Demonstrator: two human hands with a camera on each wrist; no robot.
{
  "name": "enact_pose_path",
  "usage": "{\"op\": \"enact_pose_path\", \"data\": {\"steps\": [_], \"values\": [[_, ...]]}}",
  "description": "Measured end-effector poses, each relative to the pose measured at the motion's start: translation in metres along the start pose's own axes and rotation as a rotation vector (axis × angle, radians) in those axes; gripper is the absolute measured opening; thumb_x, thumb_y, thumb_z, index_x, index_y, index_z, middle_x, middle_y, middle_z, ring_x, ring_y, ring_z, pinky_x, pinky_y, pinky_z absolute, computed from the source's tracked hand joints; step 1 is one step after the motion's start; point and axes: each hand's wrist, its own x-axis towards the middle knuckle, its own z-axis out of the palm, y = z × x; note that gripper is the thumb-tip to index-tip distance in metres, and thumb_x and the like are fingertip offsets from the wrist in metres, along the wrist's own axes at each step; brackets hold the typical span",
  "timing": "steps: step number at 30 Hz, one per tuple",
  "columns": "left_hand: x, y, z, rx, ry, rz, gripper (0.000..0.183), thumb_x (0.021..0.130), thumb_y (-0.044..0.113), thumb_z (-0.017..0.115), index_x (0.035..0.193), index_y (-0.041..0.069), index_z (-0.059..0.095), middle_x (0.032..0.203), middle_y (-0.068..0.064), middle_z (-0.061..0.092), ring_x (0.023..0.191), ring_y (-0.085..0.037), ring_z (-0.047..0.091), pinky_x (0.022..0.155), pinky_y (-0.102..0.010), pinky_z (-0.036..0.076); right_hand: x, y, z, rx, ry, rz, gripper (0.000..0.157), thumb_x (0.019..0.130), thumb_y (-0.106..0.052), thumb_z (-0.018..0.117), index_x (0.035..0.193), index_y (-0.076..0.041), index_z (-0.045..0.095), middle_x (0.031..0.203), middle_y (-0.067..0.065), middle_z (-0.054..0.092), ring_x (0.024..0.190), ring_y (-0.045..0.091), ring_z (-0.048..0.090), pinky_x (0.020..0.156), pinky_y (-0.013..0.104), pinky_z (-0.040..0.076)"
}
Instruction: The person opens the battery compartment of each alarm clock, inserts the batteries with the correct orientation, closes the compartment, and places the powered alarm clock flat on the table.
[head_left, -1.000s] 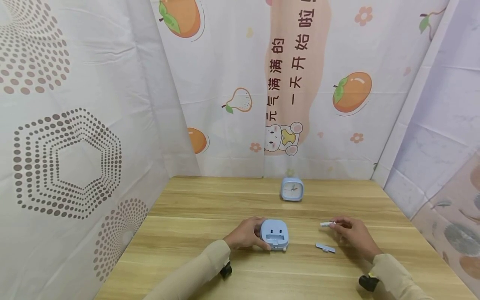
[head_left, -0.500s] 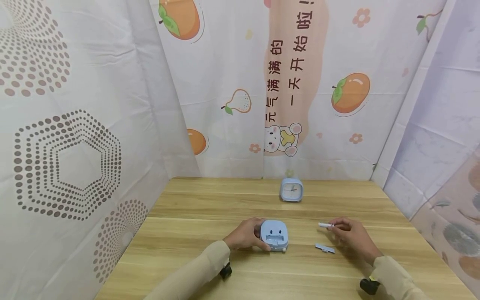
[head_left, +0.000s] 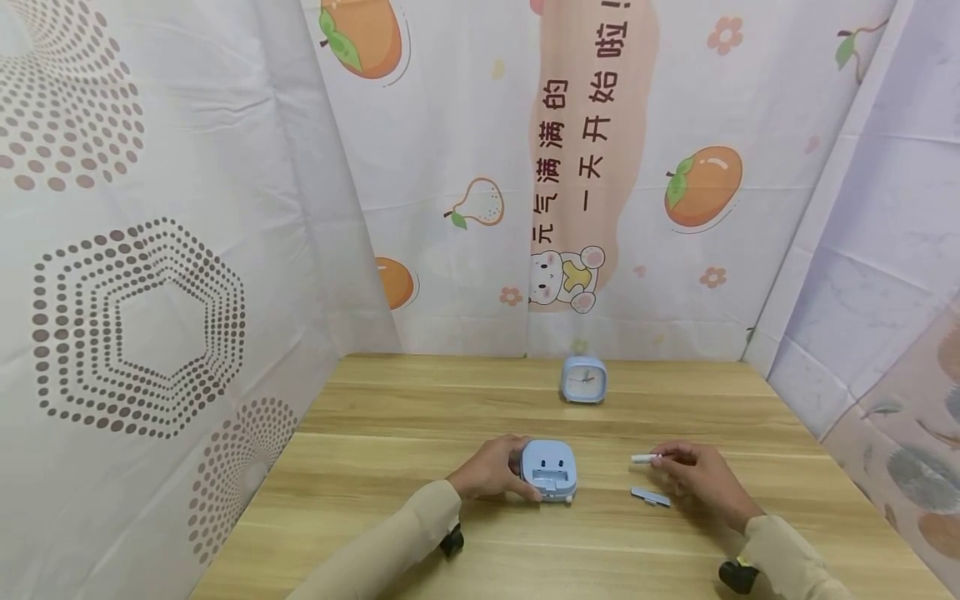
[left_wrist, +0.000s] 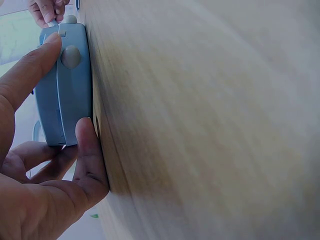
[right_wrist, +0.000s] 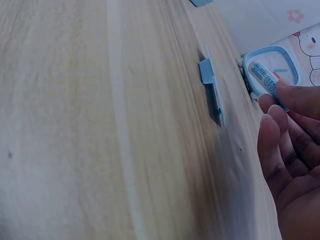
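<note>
Short of the far edge of the bench point(head_left: 420, 392), a clock point(head_left: 546, 453) is held back-up by curled fingers of the left hand point(head_left: 491, 469), presumably to steady its uncovered compartment point(head_left: 551, 479). Nearer the right edge, a battery point(head_left: 642, 458) is pinched in the fingers of the right hand point(head_left: 701, 478), one end free.

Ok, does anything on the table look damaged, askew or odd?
Nothing looks damaged or spilled. The one oddity: a blue cover lies loose, apart from the held clock, whose battery slot gapes open. With a battery in the right hand, that seems deliberate.
</note>
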Motion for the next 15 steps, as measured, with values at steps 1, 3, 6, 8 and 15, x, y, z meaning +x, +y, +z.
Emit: {"op": "enact_pose_path", "data": {"steps": [1,3,6,8,15], "values": [[0.0001,0.0001,-0.0001,0.0,0.0,0.002,0.093,0.067,0.026,0.099,0.149,0.015,0.056,0.132,0.005,0.058,0.102,-0.011,0.058,0.092,-0.033,0.051,-0.0003,-0.0004,0.0004,0.003,-0.003,0.001,0.032,0.097,-0.024,0.074,0.117,0.001,0.07,0.089,0.014,0.067,0.066,0.016,0.057,0.054,0.029,0.051],[0.0001,0.0003,-0.0003,0.003,0.001,0.004,0.092,0.067,0.027,0.099,0.148,0.016,0.057,0.131,0.005,0.058,0.101,-0.01,0.058,0.092,-0.033,0.051,-0.0009,-0.001,0.0014,0.012,-0.006,0.004,0.032,0.096,-0.024,0.075,0.116,0.001,0.071,0.088,0.014,0.067,0.064,0.016,0.057,0.053,0.03,0.05],[-0.0001,0.0001,-0.0003,0.007,0.001,0.008,0.092,0.067,0.027,0.099,0.148,0.017,0.057,0.131,0.005,0.059,0.1,-0.01,0.058,0.091,-0.032,0.051,-0.0017,-0.0016,0.0031,0.015,-0.009,0.016,0.032,0.096,-0.024,0.075,0.115,0.001,0.071,0.086,0.013,0.066,0.063,0.016,0.056,0.052,0.03,0.049],[-0.0002,0.0001,-0.0004,0.014,0.001,0.011,0.093,0.067,0.027,0.099,0.149,0.016,0.056,0.131,0.005,0.059,0.1,-0.01,0.058,0.09,-0.031,0.051,-0.0022,-0.0019,0.0044,0.013,-0.009,0.025,0.032,0.095,-0.025,0.076,0.115,0.0,0.071,0.084,0.012,0.066,0.063,0.016,0.055,0.051,0.03,0.049],[0.0003,-0.0009,-0.0002,0.035,0.005,0.017,0.095,0.067,0.028,0.099,0.15,0.011,0.054,0.132,0.004,0.058,0.098,-0.01,0.057,0.087,-0.029,0.051,-0.0044,-0.0046,0.0092,0.023,-0.036,0.008,0.034,0.095,-0.024,0.076,0.117,0.001,0.07,0.081,0.012,0.064,0.061,0.016,0.054,0.05,0.03,0.049]]}}
